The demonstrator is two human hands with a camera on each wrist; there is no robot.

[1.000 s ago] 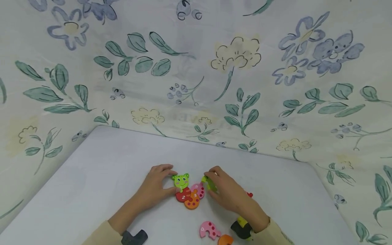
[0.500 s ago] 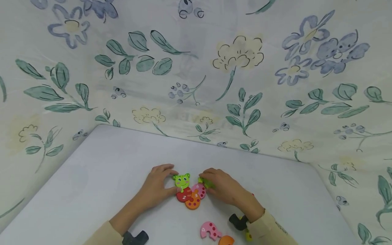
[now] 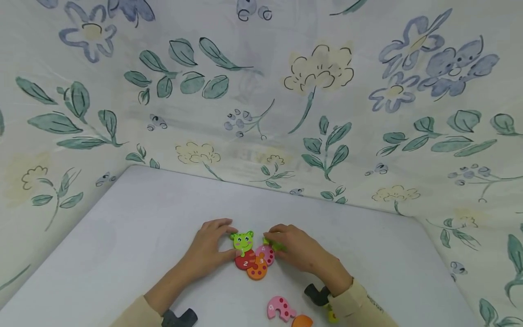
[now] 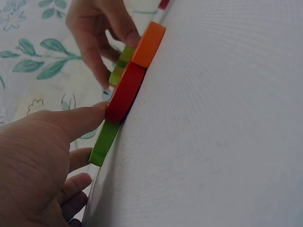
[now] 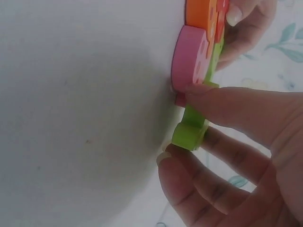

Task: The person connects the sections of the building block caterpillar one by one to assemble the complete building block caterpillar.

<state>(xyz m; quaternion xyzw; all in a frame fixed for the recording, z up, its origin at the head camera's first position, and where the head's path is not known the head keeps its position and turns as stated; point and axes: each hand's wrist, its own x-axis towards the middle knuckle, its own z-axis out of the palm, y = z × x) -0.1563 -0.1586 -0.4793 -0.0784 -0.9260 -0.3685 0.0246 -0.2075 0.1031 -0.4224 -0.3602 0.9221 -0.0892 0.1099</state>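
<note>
The left hand [image 3: 214, 245] grips the lime-green, flat, thick animal-face piece [image 3: 243, 242] by its side, thumb at the joint with the red rounded piece marked 2 [image 3: 244, 262]. This touches an orange rounded piece with red dots, marked 3 [image 3: 257, 272], which in turn touches a pink dotted piece marked 4 [image 3: 268, 255]. The right hand [image 3: 300, 250], apart from the left, pinches a plain lime-green piece [image 5: 189, 135] between thumb and fingers, at the pink piece's end; whether the two interlock cannot be told. The joined row lies between the hands on the white desk [image 3: 122, 254], well short of its far edge, where floral cloth [image 3: 253, 91] rises. Nearer the person lie a loose pink dotted piece [image 3: 278, 308], an orange piece [image 3: 302, 321] cut off by the view, and a yellow piece [image 3: 332, 314] partly hidden by the beige right sleeve [image 3: 361, 306].
</note>
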